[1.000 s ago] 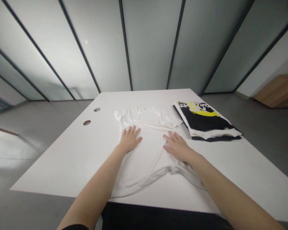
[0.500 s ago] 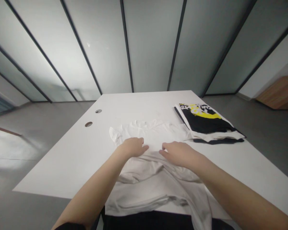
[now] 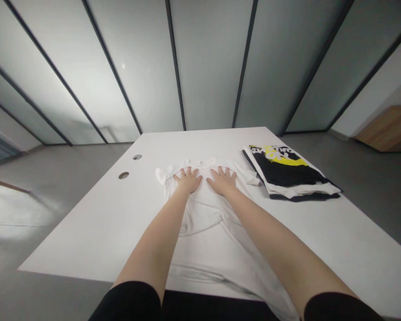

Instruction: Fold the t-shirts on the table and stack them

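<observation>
A white T-shirt (image 3: 203, 249) lies spread on the table, its collar at the far end and its hem hanging over the near edge. Wrinkles run across its middle. My left hand (image 3: 188, 180) rests flat on the upper left of the shirt, fingers spread. On the upper right, my right hand (image 3: 222, 180) lies flat too, its fingers apart. Both touch the cloth just below the collar, and neither grips it. The shirt's right sleeve reaches close to a stack of folded shirts (image 3: 280, 171), topped by a black one with a yellow and white print.
The white table (image 3: 96, 227) has two round holes near its left edge, one of them a cable hole (image 3: 123, 175). Behind it stands a frosted glass wall (image 3: 207, 67) with dark frames. A wooden piece (image 3: 387, 129) is on the floor at the right.
Both hands have moved forward, away from me, and gone from curled fingers to flat and spread on the shirt. The collar has shifted farther away, and the lower cloth looks less bunched.
</observation>
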### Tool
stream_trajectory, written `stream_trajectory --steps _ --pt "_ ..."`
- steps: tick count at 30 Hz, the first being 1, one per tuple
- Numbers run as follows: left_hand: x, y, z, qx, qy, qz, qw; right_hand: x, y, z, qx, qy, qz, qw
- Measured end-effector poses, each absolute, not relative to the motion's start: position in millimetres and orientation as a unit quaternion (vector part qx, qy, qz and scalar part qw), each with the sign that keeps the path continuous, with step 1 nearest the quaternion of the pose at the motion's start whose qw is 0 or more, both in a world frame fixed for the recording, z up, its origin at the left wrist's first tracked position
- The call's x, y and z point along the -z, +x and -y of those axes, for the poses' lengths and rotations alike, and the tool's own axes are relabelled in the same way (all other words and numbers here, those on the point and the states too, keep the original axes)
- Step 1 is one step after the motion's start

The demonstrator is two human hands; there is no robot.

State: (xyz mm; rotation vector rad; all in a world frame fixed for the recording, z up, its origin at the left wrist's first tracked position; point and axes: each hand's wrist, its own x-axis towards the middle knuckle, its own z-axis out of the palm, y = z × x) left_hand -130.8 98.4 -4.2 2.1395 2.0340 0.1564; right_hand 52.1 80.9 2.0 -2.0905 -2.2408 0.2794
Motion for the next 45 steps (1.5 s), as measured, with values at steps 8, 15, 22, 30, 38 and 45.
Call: stream_trajectory --steps 8,15,22,30,38,45 --pt "5.3 -133.9 -83.2 -0.175 0.673 -0.718 -0.012 1.4 61.4 -74.8 -0.047 -0.690 0.712 0.123" --pt "9.9 -134.9 -21.2 -0.111 0.739 -0.664 0.019 6.9 69.2 -29.8 -0.058 -0.646 0.757 0.078" --pt "-5.5 -140.5 48.1 -0.010 0.754 -0.657 0.017 -12.8 65.1 33.3 -0.096 -0.667 0.738 -0.043" --pt "-25.3 -117.1 33.8 0.002 0.751 -0.658 0.044 -46.9 38.9 26.7 -0.131 -0.667 0.732 -0.038" --pt "4.3 -135.5 -61.4 -0.061 0.716 -0.694 0.045 1.7 48.4 -51.8 -0.103 -0.700 0.706 0.041" --pt "6.5 -183.9 -71.7 -0.088 0.692 -0.716 0.011 4.6 80.4 -68.9 -0.058 -0.714 0.693 0.077"
